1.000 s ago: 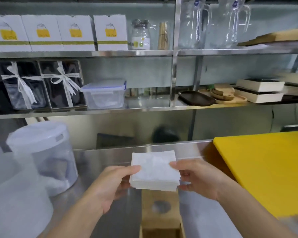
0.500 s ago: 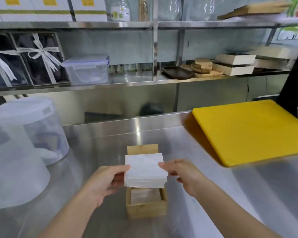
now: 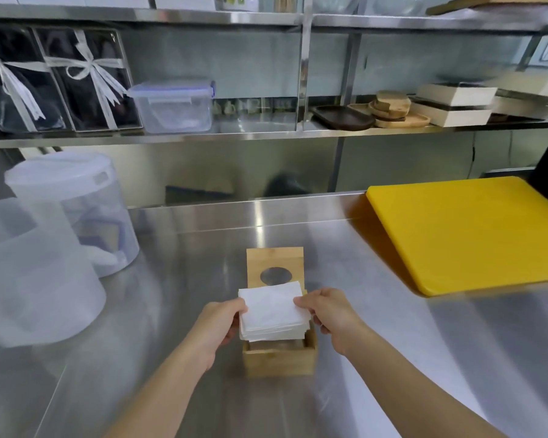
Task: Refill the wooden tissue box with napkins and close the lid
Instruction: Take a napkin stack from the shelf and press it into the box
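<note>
Just above the open wooden tissue box, both hands pinched a napkin stack: left hand at its nine o'clock edge, right hand at three. Its lid stood open at twelve. Bare table surrounded the box; a yellow board lay at two o'clock.

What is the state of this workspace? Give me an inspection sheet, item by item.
Surface: steel counter, shiny, bare near the box.
Job's things: napkins stacked, held over open wooden box; lid upright behind, not closed.
Clutter: yellow board at right; plastic tubs at left.
Grippers: left hand and right hand pinch the napkins' sides.
Cables: nothing seen.
Surroundings: shelves with a clear container, trays, boxes.
</note>
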A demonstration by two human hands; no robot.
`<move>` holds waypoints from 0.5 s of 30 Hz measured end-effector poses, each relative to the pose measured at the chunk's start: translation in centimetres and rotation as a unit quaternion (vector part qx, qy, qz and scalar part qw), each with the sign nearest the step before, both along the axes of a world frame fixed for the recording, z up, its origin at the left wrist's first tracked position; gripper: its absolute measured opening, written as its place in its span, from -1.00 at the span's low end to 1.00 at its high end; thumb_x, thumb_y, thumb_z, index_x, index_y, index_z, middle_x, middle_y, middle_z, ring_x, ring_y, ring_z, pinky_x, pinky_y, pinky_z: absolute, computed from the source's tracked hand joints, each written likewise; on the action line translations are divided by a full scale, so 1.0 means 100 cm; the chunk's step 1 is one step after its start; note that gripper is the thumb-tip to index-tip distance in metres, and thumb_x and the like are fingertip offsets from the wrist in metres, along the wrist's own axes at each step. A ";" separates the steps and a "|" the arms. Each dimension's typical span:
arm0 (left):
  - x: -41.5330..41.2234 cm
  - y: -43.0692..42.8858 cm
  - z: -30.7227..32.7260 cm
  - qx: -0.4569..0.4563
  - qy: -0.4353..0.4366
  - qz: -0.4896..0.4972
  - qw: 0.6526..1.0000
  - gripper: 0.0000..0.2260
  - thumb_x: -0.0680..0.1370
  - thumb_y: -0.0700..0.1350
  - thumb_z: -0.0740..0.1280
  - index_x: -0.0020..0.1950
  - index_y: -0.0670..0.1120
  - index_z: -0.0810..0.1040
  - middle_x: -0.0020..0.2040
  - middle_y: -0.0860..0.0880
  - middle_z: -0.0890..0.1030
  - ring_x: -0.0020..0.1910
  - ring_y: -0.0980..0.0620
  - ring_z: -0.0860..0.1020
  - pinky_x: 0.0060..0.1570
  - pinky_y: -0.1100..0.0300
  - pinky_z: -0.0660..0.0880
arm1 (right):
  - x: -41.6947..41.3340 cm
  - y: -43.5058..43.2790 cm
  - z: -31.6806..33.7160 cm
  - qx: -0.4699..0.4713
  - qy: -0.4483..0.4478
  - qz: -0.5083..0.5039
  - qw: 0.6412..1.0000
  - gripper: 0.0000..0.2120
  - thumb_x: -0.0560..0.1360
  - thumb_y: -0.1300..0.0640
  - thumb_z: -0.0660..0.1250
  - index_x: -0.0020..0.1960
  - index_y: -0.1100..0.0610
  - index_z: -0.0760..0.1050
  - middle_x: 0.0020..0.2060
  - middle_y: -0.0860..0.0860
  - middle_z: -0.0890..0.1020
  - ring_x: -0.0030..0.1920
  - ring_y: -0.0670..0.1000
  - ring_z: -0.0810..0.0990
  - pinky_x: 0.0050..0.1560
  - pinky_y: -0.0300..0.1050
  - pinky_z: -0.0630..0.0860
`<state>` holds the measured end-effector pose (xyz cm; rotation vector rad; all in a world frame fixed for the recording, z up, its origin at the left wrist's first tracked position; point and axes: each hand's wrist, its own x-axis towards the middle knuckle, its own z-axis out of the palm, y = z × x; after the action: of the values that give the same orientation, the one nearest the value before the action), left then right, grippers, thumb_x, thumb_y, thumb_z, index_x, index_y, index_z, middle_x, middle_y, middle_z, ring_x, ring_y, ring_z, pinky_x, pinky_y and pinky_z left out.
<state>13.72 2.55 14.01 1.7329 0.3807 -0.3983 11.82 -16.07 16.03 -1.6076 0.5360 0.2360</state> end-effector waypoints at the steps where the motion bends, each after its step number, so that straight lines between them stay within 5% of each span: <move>1: 0.002 0.000 -0.003 -0.009 0.002 0.008 1.000 -0.83 0.43 -0.09 0.31 -0.17 -0.19 0.58 -0.28 -0.09 0.51 -0.32 -0.02 0.39 -0.17 0.12 0.36 | 0.001 0.002 0.000 -0.001 0.000 -0.001 1.000 -0.87 0.49 0.23 0.34 -0.09 0.24 0.40 -0.35 -0.01 0.45 -0.41 -0.08 0.36 -0.49 -0.33 0.28; 6: 0.007 -0.004 -0.014 -0.012 -0.009 0.004 1.000 -0.72 0.47 0.02 0.37 -0.06 -0.21 0.60 -0.11 -0.06 0.61 -0.13 -0.02 0.49 -0.02 0.09 0.37 | 0.005 0.008 -0.007 -0.026 -0.003 -0.005 1.000 -0.90 0.52 0.23 0.29 -0.05 0.24 0.39 -0.33 0.00 0.43 -0.40 -0.09 0.36 -0.58 -0.38 0.27; 11: 0.013 -0.006 -0.020 0.020 -0.032 -0.008 0.999 -0.77 0.46 -0.02 0.39 -0.19 -0.17 0.46 -0.19 -0.10 0.50 -0.26 0.01 0.43 -0.26 0.23 0.29 | 0.006 0.012 -0.013 -0.060 -0.003 0.020 0.998 -0.84 0.51 0.17 0.32 0.00 0.20 0.37 -0.25 -0.02 0.48 -0.31 -0.11 0.42 -0.40 -0.28 0.34; 15: 0.020 -0.006 -0.024 0.054 -0.063 -0.033 0.996 -0.72 0.42 -0.09 0.40 -0.32 -0.17 0.34 -0.24 -0.15 0.36 -0.29 -0.05 0.34 -0.30 0.16 0.23 | 0.009 0.012 -0.020 -0.099 -0.010 0.037 0.994 -0.74 0.46 0.17 0.39 0.05 0.15 0.35 -0.17 -0.04 0.50 -0.23 -0.11 0.47 -0.26 -0.23 0.47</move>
<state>15.74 1.91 11.63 1.8687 0.2589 -0.3179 12.68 -14.90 14.03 -1.8231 0.4985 0.2274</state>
